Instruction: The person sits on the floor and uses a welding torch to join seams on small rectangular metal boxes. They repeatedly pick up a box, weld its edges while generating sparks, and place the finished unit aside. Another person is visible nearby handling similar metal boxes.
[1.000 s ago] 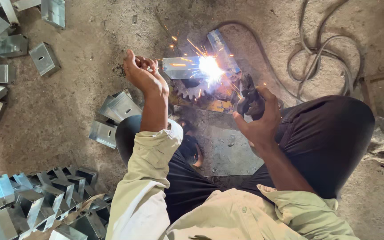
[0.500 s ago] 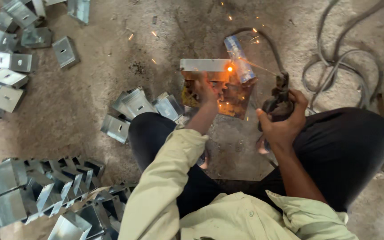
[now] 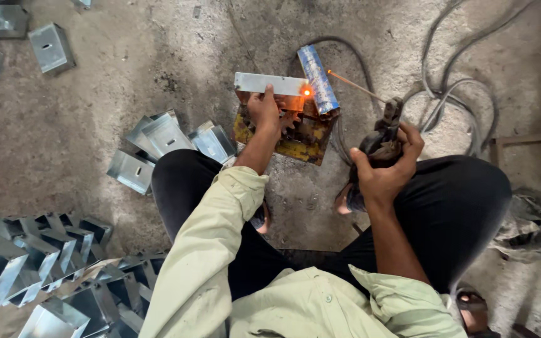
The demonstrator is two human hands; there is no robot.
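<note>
Head view: my left hand (image 3: 264,111) pins the folded grey sheet-metal bracket (image 3: 270,83) on the rusty yellow block (image 3: 302,134). My right hand (image 3: 383,169) grips the black electrode holder (image 3: 386,134) right of it. I judge steady pressure near the glowing spot (image 3: 307,92) matters.

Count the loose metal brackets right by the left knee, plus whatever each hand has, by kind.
Loose folded brackets by the left knee: 4
Flat plate on the jig under the left hand, plate at: 1
Electrode holder with rod in the right hand, holder at: 1
Total: 6
</note>
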